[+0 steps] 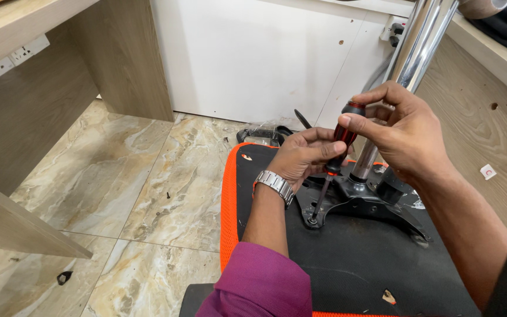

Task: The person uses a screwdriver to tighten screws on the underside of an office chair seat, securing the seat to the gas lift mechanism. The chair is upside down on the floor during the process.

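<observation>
A screwdriver with a red and black handle stands tilted, its tip on a screw in the black metal bracket of an upturned chair seat. My right hand grips the top of the handle. My left hand, with a metal wristwatch, holds the lower handle near the shaft. A chrome column rises from the bracket behind my hands. The seat is black underneath with an orange edge.
Marble-pattern floor tiles spread to the left. Wooden desk panels stand at left and right, a white wall panel behind. Wall sockets sit upper left. A dark object lies beyond the seat.
</observation>
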